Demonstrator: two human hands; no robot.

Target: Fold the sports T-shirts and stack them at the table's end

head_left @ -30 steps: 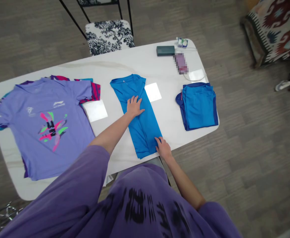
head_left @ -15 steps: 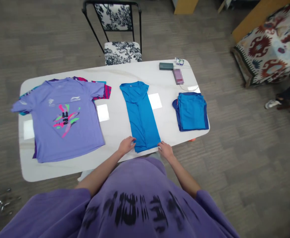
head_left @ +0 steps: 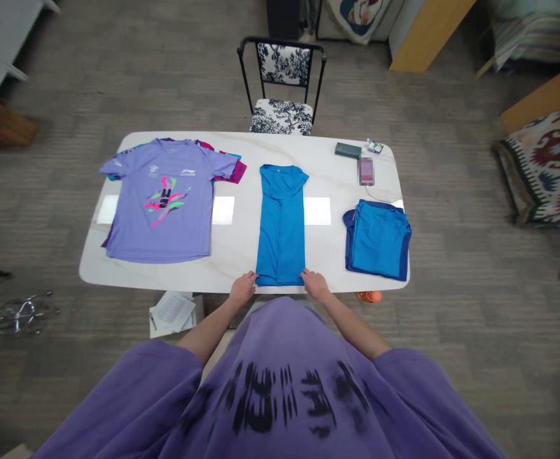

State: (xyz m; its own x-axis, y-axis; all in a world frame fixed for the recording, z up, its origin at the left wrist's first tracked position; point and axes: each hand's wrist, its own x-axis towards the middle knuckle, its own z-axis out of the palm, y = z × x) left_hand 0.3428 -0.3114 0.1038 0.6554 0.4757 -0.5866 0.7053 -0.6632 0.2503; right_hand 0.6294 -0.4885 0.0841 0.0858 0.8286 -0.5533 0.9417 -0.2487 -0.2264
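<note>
A blue T-shirt (head_left: 280, 223), folded lengthwise into a narrow strip, lies on the white table (head_left: 242, 255) with its collar at the far side. My left hand (head_left: 242, 287) pinches the strip's near left corner. My right hand (head_left: 314, 282) grips the near right corner. Both hands sit at the table's near edge, fingers curled on the hem.
A purple printed T-shirt (head_left: 161, 201) lies flat atop other shirts at the left. A folded blue garment (head_left: 378, 239) sits at the right. A dark case (head_left: 347, 150) and small items lie at the far right corner. A patterned chair (head_left: 282, 89) stands behind the table. Papers (head_left: 171, 312) lie on the floor.
My left hand slid from the shirt's middle down to the near left corner. My right hand stayed at the near right corner. The view pulled back from the table.
</note>
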